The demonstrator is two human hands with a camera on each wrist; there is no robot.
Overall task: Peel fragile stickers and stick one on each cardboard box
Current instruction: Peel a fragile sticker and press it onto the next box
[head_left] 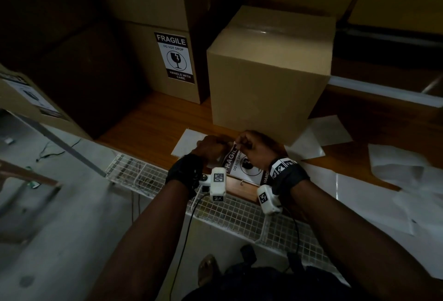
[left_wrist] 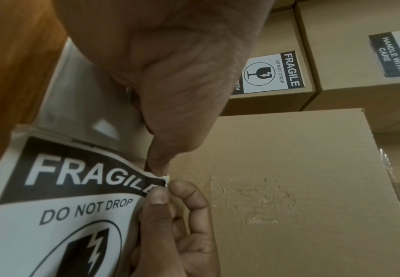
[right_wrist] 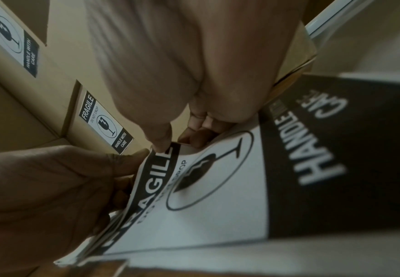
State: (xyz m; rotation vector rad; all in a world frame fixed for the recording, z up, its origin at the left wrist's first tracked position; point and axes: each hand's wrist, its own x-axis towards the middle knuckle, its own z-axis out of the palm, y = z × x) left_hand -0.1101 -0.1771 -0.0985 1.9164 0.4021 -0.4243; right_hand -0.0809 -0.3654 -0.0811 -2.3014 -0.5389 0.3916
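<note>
Both hands [head_left: 231, 148] pinching fragile sticker [head_left: 242, 166] corner

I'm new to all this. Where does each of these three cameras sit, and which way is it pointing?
Head: worn on the head, looking down at both forearms, the left hand and right hand on the black-and-white fragile sticker sheet, before the plain brown cardboard box.
Left wrist: looks along the left hand at the sticker's corner, pinched by right fingers.
Right wrist: looks along the right hand at the sheet; left hand opposite.
Shared: all three show the sheet and both hands.
</note>
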